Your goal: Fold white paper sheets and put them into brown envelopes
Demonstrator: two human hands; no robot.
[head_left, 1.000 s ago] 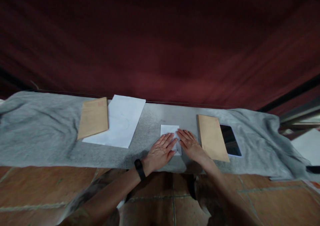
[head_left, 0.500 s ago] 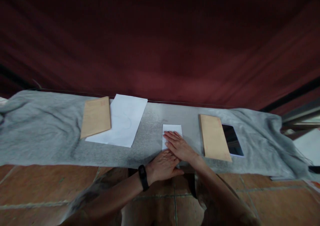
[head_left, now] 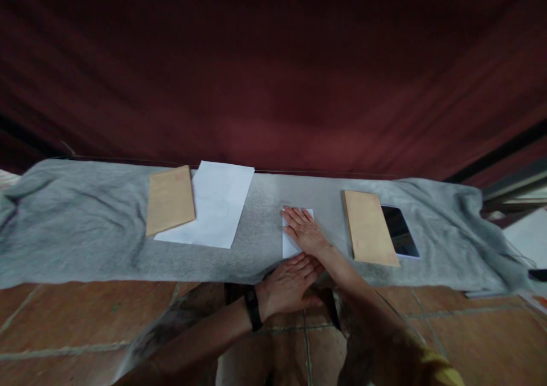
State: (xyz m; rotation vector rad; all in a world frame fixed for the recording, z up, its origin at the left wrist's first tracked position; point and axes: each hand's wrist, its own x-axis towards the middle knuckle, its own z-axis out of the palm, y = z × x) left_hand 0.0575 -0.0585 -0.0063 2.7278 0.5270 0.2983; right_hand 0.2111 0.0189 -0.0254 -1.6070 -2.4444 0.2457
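Observation:
A small white sheet of folded paper lies on the grey cloth in front of me. My right hand rests flat on its upper part, fingers stretched out toward the far edge and covering much of it. Nearer to me is my left hand, with a black watch on the wrist. Its fingers are extended and reach to the paper's near end, partly under my right wrist. Neither hand grips anything.
Left of the hands lie larger white sheets, partly under a brown envelope. To the right, another stack of brown envelopes overlaps a dark-screened tablet. Grey cloth covers the narrow surface; a dark red curtain hangs behind.
My right hand has slid forward over the small paper, toward its far edge. My left hand has drawn back slightly toward me, so more of the paper's middle shows.

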